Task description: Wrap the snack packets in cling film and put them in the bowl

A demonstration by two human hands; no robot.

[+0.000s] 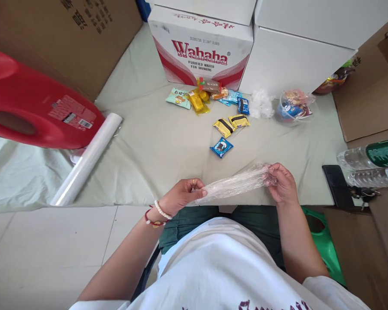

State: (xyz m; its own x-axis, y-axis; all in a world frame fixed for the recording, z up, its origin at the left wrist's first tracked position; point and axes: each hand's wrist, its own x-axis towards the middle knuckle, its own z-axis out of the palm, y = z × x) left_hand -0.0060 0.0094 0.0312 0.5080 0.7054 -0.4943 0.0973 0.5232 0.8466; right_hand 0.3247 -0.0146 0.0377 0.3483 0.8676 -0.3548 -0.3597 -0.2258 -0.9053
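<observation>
A crumpled strip of clear plastic film (236, 185) stretches between my two hands just above the table's front edge. My left hand (184, 194) pinches its left end between thumb and fingers; a bead bracelet and a red cord circle that wrist. At the other end, my right hand (283, 183) is closed on the film. Beyond the film lie a small blue snack packet (221, 147) and two yellow packets with dark bands (224, 128). A roll of clear film (87, 159) rests slantwise on the left of the table.
Several wrapped snacks (198, 100) lie before a Wahaha carton (202, 47). Right of them are crumpled clear plastic (261, 103) and a clear tub (281, 113) holding packets. A red jug (42, 103) stands left. Plastic bottles (358, 158), a dark phone-like slab (336, 185) and keys (364, 193) are right.
</observation>
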